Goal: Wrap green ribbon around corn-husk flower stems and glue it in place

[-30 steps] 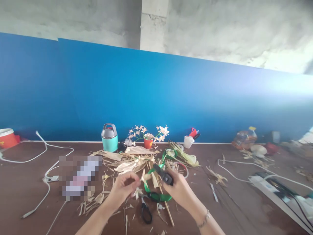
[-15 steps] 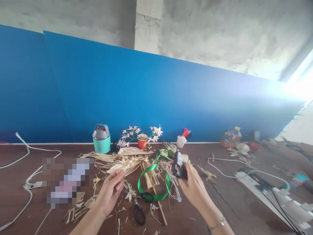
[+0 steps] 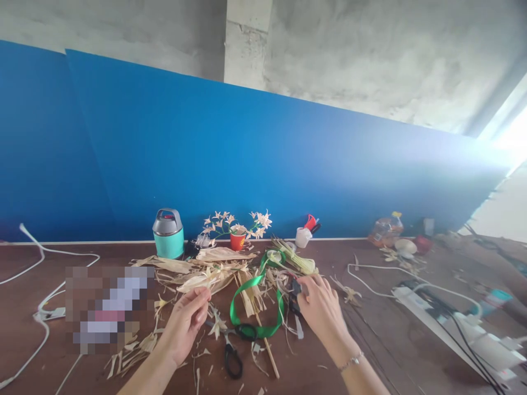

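My left hand [image 3: 187, 323] is closed in a pinch, with a pale dried-husk flower [image 3: 211, 277] showing above the fingertips. My right hand [image 3: 323, 307] curls over a small black device [image 3: 294, 297], low at the tabletop; the fingers partly hide it. Between the hands lie a loop of green ribbon [image 3: 269, 331] and black-handled scissors [image 3: 233, 362]. Another pale flower [image 3: 217, 325] rests by the scissor blades. Dried husk pieces [image 3: 218, 255] spread out behind my left hand.
A teal container [image 3: 169, 244] and a red cup [image 3: 237, 241] with pale flowers stand by the blue partition [image 3: 247, 159]. A white cup [image 3: 303, 237] holds pens. Farther right, a power strip [image 3: 448, 334] lies with cables; left, a white cord [image 3: 45, 307] crosses the table.
My right hand has lowered the black device toward the tabletop, and its fingers now cover more of it. The left hand keeps its pinch in nearly the same place.
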`<state>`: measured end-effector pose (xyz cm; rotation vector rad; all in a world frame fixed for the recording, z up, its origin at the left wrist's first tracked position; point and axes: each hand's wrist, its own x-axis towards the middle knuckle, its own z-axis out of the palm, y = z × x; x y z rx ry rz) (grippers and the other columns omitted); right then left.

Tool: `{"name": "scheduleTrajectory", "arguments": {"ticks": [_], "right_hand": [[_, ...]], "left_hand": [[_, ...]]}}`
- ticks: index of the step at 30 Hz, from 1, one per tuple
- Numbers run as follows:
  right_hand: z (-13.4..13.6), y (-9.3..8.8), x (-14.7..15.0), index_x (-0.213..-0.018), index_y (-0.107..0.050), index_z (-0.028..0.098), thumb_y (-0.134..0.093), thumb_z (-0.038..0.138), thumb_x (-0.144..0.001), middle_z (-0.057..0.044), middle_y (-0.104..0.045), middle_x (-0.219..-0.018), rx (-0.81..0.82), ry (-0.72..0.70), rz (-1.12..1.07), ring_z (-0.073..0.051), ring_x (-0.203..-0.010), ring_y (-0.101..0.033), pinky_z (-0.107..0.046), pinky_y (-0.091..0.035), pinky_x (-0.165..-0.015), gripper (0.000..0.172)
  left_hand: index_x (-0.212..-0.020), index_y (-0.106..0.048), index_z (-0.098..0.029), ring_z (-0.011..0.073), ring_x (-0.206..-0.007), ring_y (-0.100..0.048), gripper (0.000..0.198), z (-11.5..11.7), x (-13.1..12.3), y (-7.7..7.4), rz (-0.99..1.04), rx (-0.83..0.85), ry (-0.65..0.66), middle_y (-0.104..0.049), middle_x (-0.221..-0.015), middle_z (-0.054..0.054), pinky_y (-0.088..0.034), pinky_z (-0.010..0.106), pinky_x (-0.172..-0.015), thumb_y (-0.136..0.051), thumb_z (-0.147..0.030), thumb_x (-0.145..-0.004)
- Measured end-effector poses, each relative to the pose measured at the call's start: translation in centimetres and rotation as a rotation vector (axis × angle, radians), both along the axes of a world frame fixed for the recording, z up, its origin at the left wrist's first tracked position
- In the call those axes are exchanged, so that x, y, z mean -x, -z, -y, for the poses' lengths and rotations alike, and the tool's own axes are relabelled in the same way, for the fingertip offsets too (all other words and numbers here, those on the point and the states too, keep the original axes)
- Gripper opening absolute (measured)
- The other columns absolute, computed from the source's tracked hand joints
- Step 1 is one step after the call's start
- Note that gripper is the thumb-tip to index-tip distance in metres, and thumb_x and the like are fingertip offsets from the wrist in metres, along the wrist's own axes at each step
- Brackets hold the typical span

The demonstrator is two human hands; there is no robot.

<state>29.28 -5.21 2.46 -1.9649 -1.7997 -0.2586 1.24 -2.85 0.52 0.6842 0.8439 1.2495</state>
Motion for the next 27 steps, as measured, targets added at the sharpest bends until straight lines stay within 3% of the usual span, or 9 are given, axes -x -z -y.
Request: {"name": "scheduleTrajectory", "arguments": {"ticks": [2, 5, 8, 10, 12, 14, 18, 21, 27], "right_hand": [[-0.6, -1.0, 2.4, -0.090, -0.061, 0.020, -0.045, 0.007, -0.072, -0.009, -0.060, -0.097, -0.104, -0.135, -0.026, -0.026, -0.094, -0.051, -0.039, -0.038, -0.077, 0.027], [-2.3, -0.7, 6.0, -0.093, -0.062, 0.021, -0.047, 0.003, -0.068, -0.007, -0.061, -0.099, 0.013, -0.496, -0.030, -0.023, -0.095, -0.050, -0.036, -0.038, -0.082, 0.035], [-4.7, 0.4, 8.1, -0.113, -0.055, 0.020, -0.053, 0.003, -0.061, -0.010, -0.059, -0.113, 0.186, -0.563, -0.099, -0.028, -0.107, -0.046, -0.044, -0.033, -0.091, 0.055], [-6.2, 0.4, 8.5, -0.110, -0.057, 0.019, -0.055, 0.002, -0.060, -0.009, -0.065, -0.102, 0.303, -0.592, -0.170, -0.027, -0.101, -0.052, -0.046, -0.033, -0.091, 0.053], [-7.1, -0.7, 8.3, -0.101, -0.062, 0.019, -0.058, 0.005, -0.060, -0.005, -0.068, -0.090, 0.365, -0.647, -0.212, -0.022, -0.087, -0.060, -0.039, -0.041, -0.085, 0.044], [-7.4, -2.5, 8.0, -0.098, -0.063, 0.021, -0.059, 0.008, -0.063, -0.002, -0.067, -0.094, 0.429, -0.758, -0.299, -0.018, -0.084, -0.062, -0.028, -0.046, -0.075, 0.038], [-6.8, -5.5, 8.6, -0.094, -0.062, 0.017, -0.056, 0.007, -0.062, -0.004, -0.065, -0.098, 0.596, -1.012, -0.909, -0.018, -0.091, -0.061, -0.031, -0.047, -0.081, 0.034], [-6.4, -6.1, 9.5, -0.084, -0.062, 0.016, -0.054, 0.008, -0.060, -0.002, -0.065, -0.084, 0.614, -0.990, -1.114, -0.015, -0.076, -0.063, -0.032, -0.048, -0.076, 0.026], [-7.3, -4.8, 8.2, -0.064, -0.062, 0.015, -0.044, 0.009, -0.056, 0.004, -0.054, -0.057, 0.268, -0.634, -0.949, -0.009, -0.051, -0.045, -0.021, -0.036, -0.052, 0.021]], "left_hand": [[-0.060, -0.057, -0.015, 0.0024, -0.039, -0.027, 0.026, 0.0, -0.1, 0.1, -0.010, -0.011, -0.004, -0.039, -0.043, -0.009, -0.023, 0.016, -0.041, -0.076, -0.033, -0.059], [-0.060, -0.059, -0.016, 0.0029, -0.041, -0.030, 0.025, 0.0, -0.1, 0.4, -0.025, -0.014, -0.005, -0.043, -0.046, -0.008, -0.024, 0.016, -0.042, -0.076, -0.034, -0.060], [-0.063, -0.063, -0.016, 0.0055, -0.048, -0.041, 0.022, -0.1, -0.1, 0.7, -0.050, -0.052, 0.010, -0.057, -0.060, -0.004, -0.033, 0.018, -0.048, -0.076, -0.033, -0.060], [-0.067, -0.067, -0.016, 0.0098, -0.063, -0.052, 0.020, -0.2, 0.0, 0.8, -0.044, -0.080, 0.015, -0.065, -0.077, 0.001, -0.040, 0.021, -0.063, -0.077, -0.032, -0.060], [-0.067, -0.067, -0.018, 0.0143, -0.077, -0.055, 0.019, -0.2, -0.1, 1.0, -0.016, -0.097, 0.027, -0.066, -0.080, 0.001, -0.040, 0.025, -0.077, -0.077, -0.031, -0.058], [-0.063, -0.066, -0.019, 0.0166, -0.080, -0.056, 0.017, -0.1, -0.3, 1.0, 0.003, -0.116, 0.065, -0.064, -0.073, 0.000, -0.039, 0.028, -0.081, -0.078, -0.031, -0.057], [-0.061, -0.065, -0.020, 0.0186, -0.078, -0.058, 0.016, 0.7, -0.8, 0.5, 0.040, -0.165, 0.204, -0.065, -0.070, 0.001, -0.040, 0.031, -0.081, -0.077, -0.031, -0.057], [-0.059, -0.065, -0.020, 0.0203, -0.084, -0.058, 0.015, 1.1, -1.0, 0.1, 0.108, -0.204, 0.280, -0.067, -0.078, 0.004, -0.040, 0.032, -0.084, -0.076, -0.029, -0.058], [-0.064, -0.066, -0.019, 0.0178, -0.078, -0.056, 0.016, 0.3, 0.3, -0.2, 0.190, -0.202, 0.228, -0.065, -0.077, 0.002, -0.039, 0.029, -0.079, -0.079, -0.027, -0.057]]}}
